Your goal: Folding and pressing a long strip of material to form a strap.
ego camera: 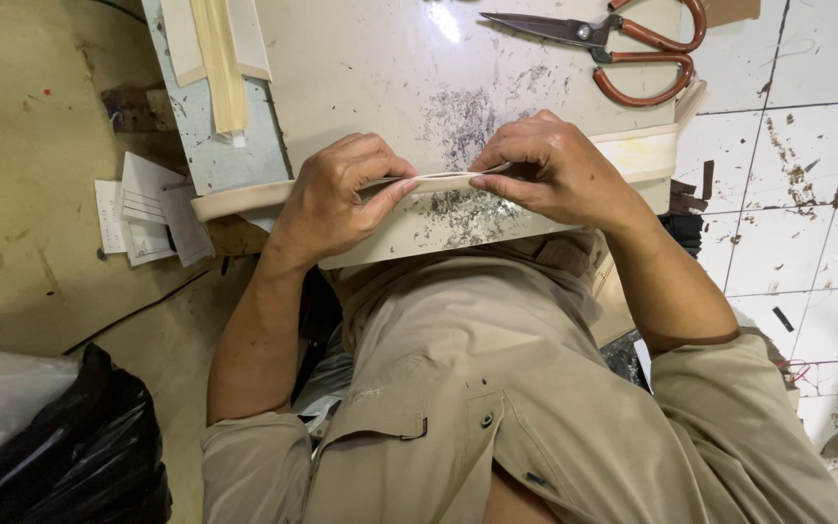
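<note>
While both hands pinch a cream strip [438, 181] at the worktable's [361, 58] near edge, left hand [332, 199] and right hand [555, 170] are closed on it, folding its edge. Next likely: press along the fold evenly. Scissors [623, 44] lie at the far right corner.

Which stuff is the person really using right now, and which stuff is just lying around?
In use:
- left hand and right hand, both pinching the cream strip
- worktable, under the strip

Lying about:
- scissors with reddish handles, at the table's far edge
- pale strips on the table's left
- papers on the floor
- black bag
</note>
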